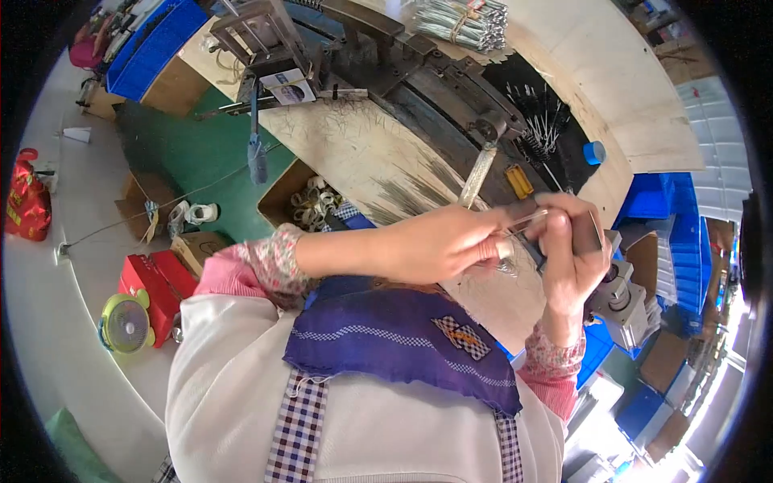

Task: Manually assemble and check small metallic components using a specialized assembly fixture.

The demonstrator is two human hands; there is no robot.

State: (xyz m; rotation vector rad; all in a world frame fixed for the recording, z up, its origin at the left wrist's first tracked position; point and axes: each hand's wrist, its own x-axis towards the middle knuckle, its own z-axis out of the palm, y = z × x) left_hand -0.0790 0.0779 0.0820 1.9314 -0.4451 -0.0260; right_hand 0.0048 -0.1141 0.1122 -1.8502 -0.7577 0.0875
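Observation:
My left hand [459, 243] reaches across from the left with its fingers pinched together. Close to it, my right hand [573, 253] is raised, its fingers curled and the thumb up. A thin, shiny metal wire [527, 219] runs between the fingertips of both hands; motion blur hides its ends. Just beyond the hands stands a machine lever with a wrapped, pale handle [478, 177]. Many thin straight wires [411, 193] lie spread on the wooden bench [338, 137] to the left of that lever.
The dark metal machine [419, 76] crosses the bench. Shiny wire pieces [543, 121] lie on a black mat near a blue tape roll [594, 153]. A tied wire bundle [463, 24] sits at the back. A yellow piece [519, 182] is beside the lever; a box of white rings [314, 201] stands below the bench.

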